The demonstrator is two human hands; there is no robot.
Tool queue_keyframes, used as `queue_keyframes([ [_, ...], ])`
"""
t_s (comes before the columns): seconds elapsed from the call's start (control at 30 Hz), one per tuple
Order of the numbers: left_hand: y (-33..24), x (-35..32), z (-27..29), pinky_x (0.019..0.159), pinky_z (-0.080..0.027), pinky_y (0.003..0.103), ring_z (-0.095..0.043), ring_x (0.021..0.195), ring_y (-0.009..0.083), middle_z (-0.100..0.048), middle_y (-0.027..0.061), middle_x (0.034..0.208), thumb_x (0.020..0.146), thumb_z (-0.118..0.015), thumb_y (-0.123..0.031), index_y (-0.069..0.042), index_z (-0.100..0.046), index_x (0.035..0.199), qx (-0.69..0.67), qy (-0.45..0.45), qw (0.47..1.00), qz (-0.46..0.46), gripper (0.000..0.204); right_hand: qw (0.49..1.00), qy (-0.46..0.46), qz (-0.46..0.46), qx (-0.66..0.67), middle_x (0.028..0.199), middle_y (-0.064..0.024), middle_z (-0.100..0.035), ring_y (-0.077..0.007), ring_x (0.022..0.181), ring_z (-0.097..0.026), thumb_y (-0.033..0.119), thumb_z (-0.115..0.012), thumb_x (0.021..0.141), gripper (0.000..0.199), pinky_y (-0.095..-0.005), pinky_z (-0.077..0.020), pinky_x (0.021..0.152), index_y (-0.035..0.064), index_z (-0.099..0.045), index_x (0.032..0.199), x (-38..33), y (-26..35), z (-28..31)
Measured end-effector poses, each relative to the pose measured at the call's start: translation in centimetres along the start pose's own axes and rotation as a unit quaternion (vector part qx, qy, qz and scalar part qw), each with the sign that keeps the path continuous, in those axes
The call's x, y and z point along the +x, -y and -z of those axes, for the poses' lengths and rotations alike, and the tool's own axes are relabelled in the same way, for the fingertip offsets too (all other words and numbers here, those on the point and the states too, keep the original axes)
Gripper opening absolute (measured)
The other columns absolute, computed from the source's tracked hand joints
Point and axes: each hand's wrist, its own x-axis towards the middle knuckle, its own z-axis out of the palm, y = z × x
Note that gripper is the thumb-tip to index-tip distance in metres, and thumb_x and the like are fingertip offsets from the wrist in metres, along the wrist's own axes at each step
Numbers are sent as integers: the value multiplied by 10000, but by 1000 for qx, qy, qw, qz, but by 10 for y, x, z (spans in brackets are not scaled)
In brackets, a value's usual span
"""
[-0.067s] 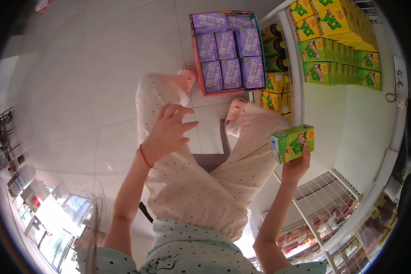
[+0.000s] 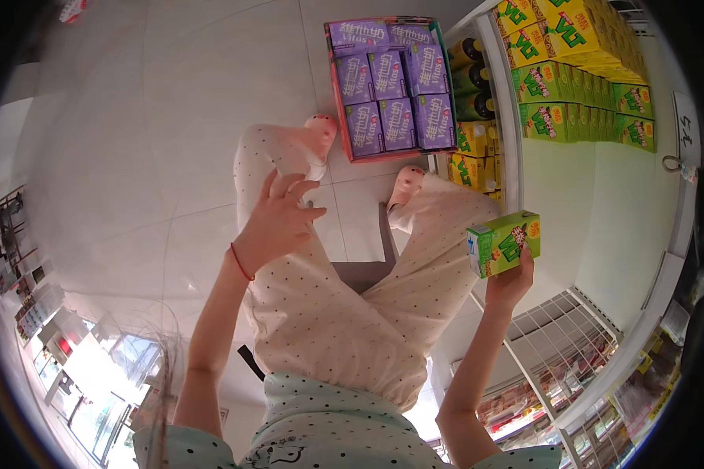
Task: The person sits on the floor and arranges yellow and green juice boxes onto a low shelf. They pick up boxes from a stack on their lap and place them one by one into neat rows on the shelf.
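Observation:
In my right hand [image 2: 511,283] is a green drink carton [image 2: 502,244], tilted, its printed front facing up. The thumb lies on that front face; the other fingers are mostly hidden beneath. My left hand [image 2: 278,223] hovers over my left leg with fingers spread and nothing in them; a thin red band circles its wrist. Beyond my right hand, on the white shelf [image 2: 551,176], green cartons [image 2: 563,123] stand in two stacked rows. Yellow cartons [image 2: 583,39] are piled behind them.
A cardboard tray [image 2: 338,102] of purple boxes [image 2: 396,125] sits on the tiled floor [image 2: 195,109] past my feet. Dark bottles [image 2: 469,80] and more yellow cartons [image 2: 468,170] fill the lower shelf. A white wire rack [image 2: 559,340] is on my right.
My left hand has shifted slightly left and toward me, fingers still apart. The right hand and its carton have barely moved.

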Motion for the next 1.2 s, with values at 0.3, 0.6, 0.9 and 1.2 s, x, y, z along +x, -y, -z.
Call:
queue_keyframes([
  [0.3,48,-26,8,1105,-296,473,-603,1056,173,-709,-30,902,716,-760,-88,-149,-755,760,-173,-90,978,72,76,1000,5,25,-3,1290,-107,-538,-228,1195,-522,294,-594,889,597,-387,-418,1000,8,-397,1374,-2,-2,6],
  [0.6,141,-153,19,715,-508,226,-663,775,108,-732,67,823,828,-701,-70,5,-740,844,-196,-300,836,417,87,987,-23,155,30,1292,-101,-556,-217,1155,-554,245,-514,962,476,-369,-460,949,44,-414,1382,48,47,29],
  [0.9,165,-278,-62,726,-521,361,-700,790,215,-737,45,838,719,-727,-254,-106,-763,807,51,-137,681,717,176,952,1,305,-16,1220,-127,-571,-208,1115,-570,180,-565,949,430,-348,-480,955,-33,-454,1306,102,133,37],
  [1.2,141,-185,-31,716,-498,343,-664,704,230,-698,52,697,959,-559,-327,-66,-683,690,78,-147,800,577,395,899,-141,383,-159,1013,-73,-647,-134,879,-630,184,-671,893,348,-238,-548,755,-24,-602,1163,119,158,6],
])
